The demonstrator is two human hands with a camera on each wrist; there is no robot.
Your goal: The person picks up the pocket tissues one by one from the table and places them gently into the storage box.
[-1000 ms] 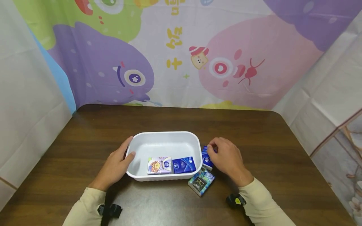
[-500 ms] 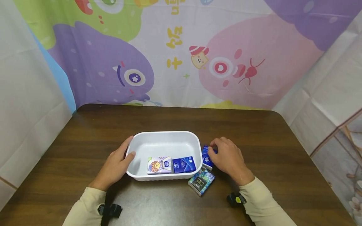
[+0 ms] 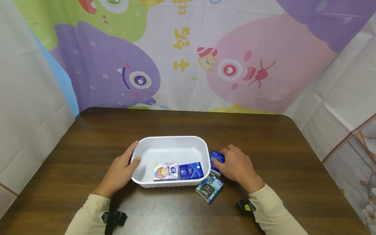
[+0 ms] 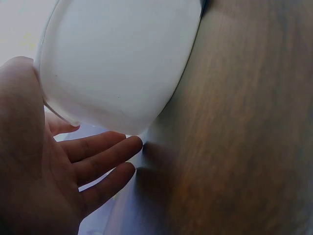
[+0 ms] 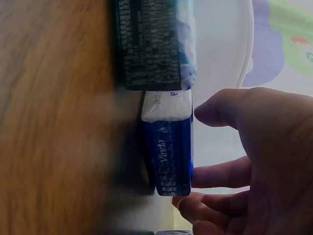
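Observation:
My left hand (image 3: 118, 171) holds the left end of a white plastic tray (image 3: 170, 143), thumb at the rim and fingers spread along the outer wall. Inside the tray lie a lilac cartoon tissue pack (image 3: 165, 171) and a blue tissue pack (image 3: 191, 171), side by side. My right hand (image 3: 236, 164) reaches over a second blue tissue pack (image 5: 171, 152) on the table at the tray's right side. In the right wrist view, its thumb and index finger are at the pack's face, with the other fingers by its far end.
A green-blue patterned pack (image 3: 210, 188) lies just in front of the second blue pack, at the tray's front right corner. All stand on a brown wooden table (image 3: 97, 140). A cartoon-printed curtain (image 3: 182, 88) hangs behind the table.
My right hand's thumb and fingers have spread apart over the blue pack, showing more of its face. The left hand and the tray have stayed in place.

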